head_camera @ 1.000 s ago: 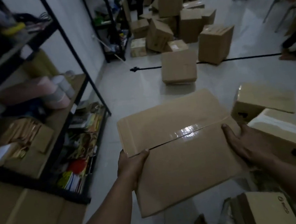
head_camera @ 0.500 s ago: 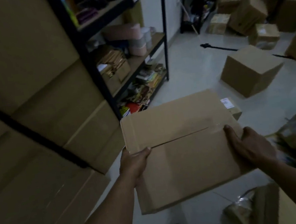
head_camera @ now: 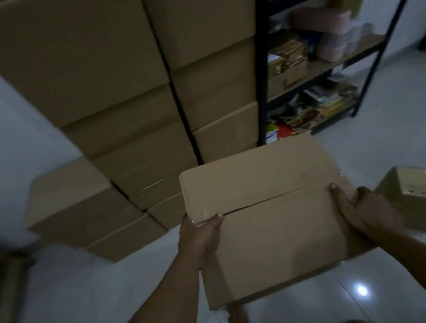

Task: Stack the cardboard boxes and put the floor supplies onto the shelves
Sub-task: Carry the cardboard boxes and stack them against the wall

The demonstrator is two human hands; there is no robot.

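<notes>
One cardboard box (head_camera: 269,224) is gripped from both sides. The left hand (head_camera: 202,233) is hooked round its left edge with the thumb laid across the top, and the right hand (head_camera: 362,212) is clamped on the right edge in the same way. The box is held roughly level in the air, clear of the floor (head_camera: 70,302), just in front of the stacks.

Much of the stacking appears to be done. Two tall columns of boxes (head_camera: 112,66) are piled beside the shelves (head_camera: 263,78), and a low stack (head_camera: 77,206) is set at their left foot. The low stack is judged the likely place for the held box, which has not yet been set down.

More is left. A small labelled box (head_camera: 424,193) is seen lying on the floor at the right. Whether further boxes or floor supplies remain outside the view cannot be told. The shelves are already loaded with goods, too blurred to be named.
</notes>
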